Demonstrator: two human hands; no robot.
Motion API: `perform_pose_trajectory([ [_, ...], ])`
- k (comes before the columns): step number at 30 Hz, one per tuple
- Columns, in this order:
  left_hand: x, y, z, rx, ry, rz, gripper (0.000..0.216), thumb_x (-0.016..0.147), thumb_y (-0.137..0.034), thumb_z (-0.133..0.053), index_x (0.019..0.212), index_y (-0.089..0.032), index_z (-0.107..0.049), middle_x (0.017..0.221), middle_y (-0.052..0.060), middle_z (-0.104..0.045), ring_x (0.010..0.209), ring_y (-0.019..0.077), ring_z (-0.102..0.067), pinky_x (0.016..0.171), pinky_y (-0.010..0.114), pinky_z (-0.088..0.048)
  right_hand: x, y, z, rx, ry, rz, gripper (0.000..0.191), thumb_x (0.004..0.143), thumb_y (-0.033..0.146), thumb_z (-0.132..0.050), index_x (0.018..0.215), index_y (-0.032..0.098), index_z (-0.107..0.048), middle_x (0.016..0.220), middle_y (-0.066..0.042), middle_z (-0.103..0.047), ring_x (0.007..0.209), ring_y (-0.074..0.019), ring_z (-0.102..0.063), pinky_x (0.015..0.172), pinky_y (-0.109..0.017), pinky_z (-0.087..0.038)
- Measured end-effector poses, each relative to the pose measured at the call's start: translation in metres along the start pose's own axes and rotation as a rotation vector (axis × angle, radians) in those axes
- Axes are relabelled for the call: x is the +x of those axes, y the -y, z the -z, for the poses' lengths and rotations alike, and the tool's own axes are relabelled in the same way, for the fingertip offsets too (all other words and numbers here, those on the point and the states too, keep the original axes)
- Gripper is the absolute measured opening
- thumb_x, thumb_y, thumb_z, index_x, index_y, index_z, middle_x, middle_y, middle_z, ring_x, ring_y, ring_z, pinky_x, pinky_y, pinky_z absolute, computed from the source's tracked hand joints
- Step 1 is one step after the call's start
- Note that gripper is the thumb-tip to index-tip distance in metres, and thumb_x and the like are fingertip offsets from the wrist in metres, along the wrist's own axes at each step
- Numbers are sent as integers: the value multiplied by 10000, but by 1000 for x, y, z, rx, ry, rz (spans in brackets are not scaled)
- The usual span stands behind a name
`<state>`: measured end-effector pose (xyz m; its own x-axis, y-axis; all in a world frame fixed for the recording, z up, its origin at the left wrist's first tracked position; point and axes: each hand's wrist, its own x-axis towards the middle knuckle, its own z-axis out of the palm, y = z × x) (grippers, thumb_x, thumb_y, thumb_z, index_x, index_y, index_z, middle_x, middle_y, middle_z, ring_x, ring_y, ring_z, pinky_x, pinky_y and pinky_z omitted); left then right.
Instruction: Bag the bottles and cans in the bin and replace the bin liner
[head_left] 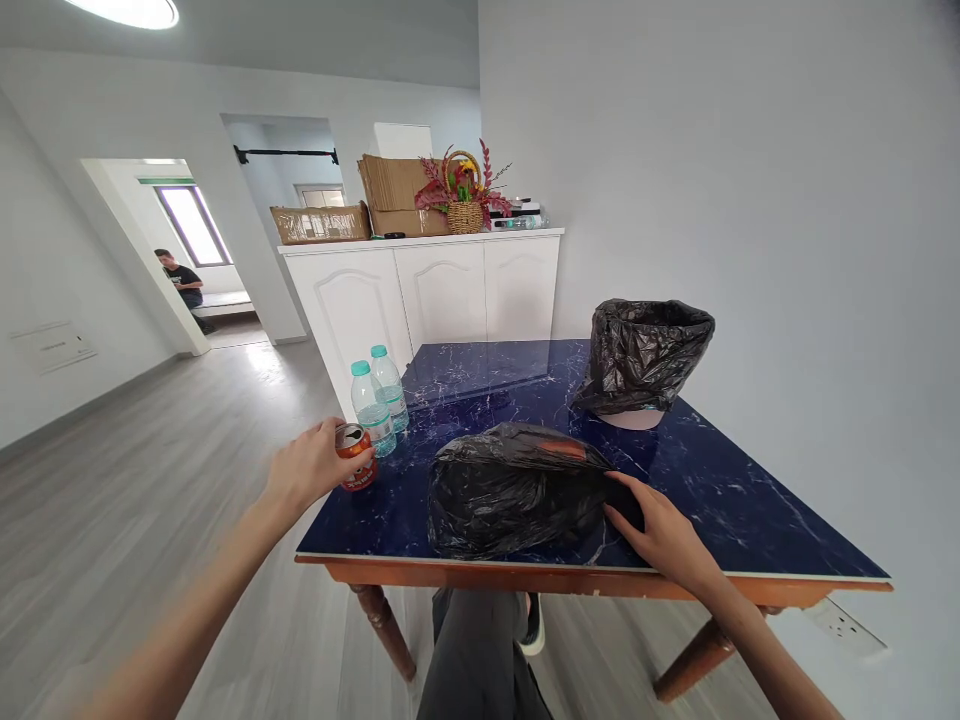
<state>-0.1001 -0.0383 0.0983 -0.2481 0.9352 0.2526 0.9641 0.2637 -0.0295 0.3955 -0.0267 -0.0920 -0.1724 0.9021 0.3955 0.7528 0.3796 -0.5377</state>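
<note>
Gripping the orange drink can [355,455] with the left hand [307,472], fingers curled round its far side and thumb on the near side, closed firmly on it while the can is standing upright on the blue marble tabletop [712,490] near the left edge. Pressing down with the right hand [660,535] on the right end of the black plastic bag [517,490], fingers stretched almost flat and slightly spread, pinching nothing that can be made out from here, just steadying the bag where it is lying on its side at the front of the table. Judging the grip on the can as sound but high: holding lower on the wall would be giving more control, since the opened top is likely letting liquid slop out if tilted. Keeping the can vertical while lifting, and steering clear of the two water bottles [379,398] standing just beside it, almost touching. Judging the bag as slack and slippery, so pinching a fold of film rather than pushing flat would be holding it better. Something orange is showing through at the top of the bag, contents otherwise hidden. Noting the lined bin [645,360] standing farther back toward the wall, well apart from both hands, its black liner gaping open.
</note>
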Motion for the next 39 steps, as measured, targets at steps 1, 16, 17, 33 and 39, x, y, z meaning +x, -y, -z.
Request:
perform_pose_trajectory([
  [1, 4, 2, -6, -12, 3, 15, 741, 855, -734, -562, 1343, -177, -583, 1249, 176, -764, 1095, 415, -737, 749, 405, -552, 1, 2, 2, 21, -3, 14, 472, 1034, 493, -518, 1464, 301, -509, 1444, -88, -667, 1334, -320, -636, 1106, -544, -532],
  [16, -38, -9, -3, -218, -446, -79, 692, 953, -644, -562, 1432, -146, -533, 1436, 228, -601, 1186, 386, -679, 961, 486, -553, 23, 107, 29, 116, 280, 391, 472, 1077, 199, -358, 1517, 289, -505, 1533, -69, -605, 1406, -219, -591, 1167, -427, -524],
  [17, -51, -20, 1, -291, -525, -182, 501, 1019, -549, -503, 1333, -171, -597, 1364, 192, -642, 1171, 342, -683, 1011, 473, -535, 29, 107, 24, 100, 260, 403, 491, 1067, 181, -349, 1522, 278, -505, 1547, -73, -593, 1433, -227, -567, 1197, -455, -498],
  [33, -20, -175, -87, -231, 104, -743, 443, 1138, -389, -300, 1465, -199, -531, 1006, 136, -797, 980, 297, -779, 932, 422, -549, 127, 69, -9, -313, 303, 302, 562, 1002, 365, -627, 1522, 198, -498, 1480, -183, -635, 1324, -338, -639, 1109, -504, -491],
  [39, -13, -176, -111, -243, 118, -607, 453, 1109, -412, -390, 1492, -191, -487, 1067, 157, -804, 963, 329, -796, 816, 402, -580, 123, 58, 7, -128, 320, 310, 667, 927, 370, -721, 1534, 247, -474, 1512, -136, -607, 1351, -319, -619, 1135, -473, -493],
])
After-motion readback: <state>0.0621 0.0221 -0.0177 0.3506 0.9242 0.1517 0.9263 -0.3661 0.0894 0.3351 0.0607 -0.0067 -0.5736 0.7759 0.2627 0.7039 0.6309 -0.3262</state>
